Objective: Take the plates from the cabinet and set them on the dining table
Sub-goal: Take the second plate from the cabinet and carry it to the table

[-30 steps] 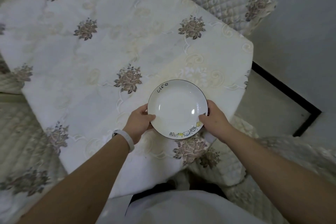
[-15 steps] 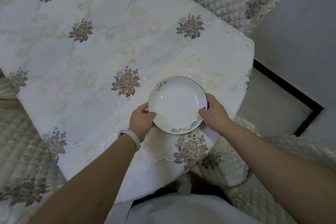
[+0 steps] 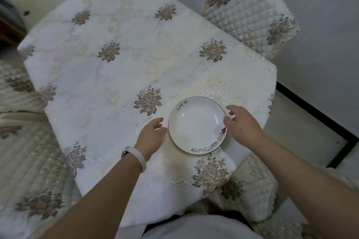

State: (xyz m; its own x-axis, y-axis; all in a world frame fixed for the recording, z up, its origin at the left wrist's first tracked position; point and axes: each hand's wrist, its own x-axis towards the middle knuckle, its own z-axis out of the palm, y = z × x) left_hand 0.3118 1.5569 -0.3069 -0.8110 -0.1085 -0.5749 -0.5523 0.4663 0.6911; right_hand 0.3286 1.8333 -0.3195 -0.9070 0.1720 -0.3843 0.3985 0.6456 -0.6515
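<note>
A white plate (image 3: 196, 125) with a dark rim, the word "life" and small cartoon figures lies flat on the dining table (image 3: 120, 68), near its right front corner. My left hand (image 3: 150, 136) hovers just left of the plate with loosely curved fingers, a small gap between them and the rim. My right hand (image 3: 240, 124) sits at the plate's right edge, fingers relaxed over the rim and gripping nothing. A white band circles my left wrist.
A cream tablecloth with brown flower prints covers the table. Quilted chairs stand at the far right (image 3: 250, 15), at the left (image 3: 17, 91) and at the near right (image 3: 250, 190). A grey wall with a dark baseboard (image 3: 314, 116) runs along the right.
Both hands held the plate by its rim before; now the plate rests on the table and both hands have let go and drawn slightly away. The camera view has lifted.
</note>
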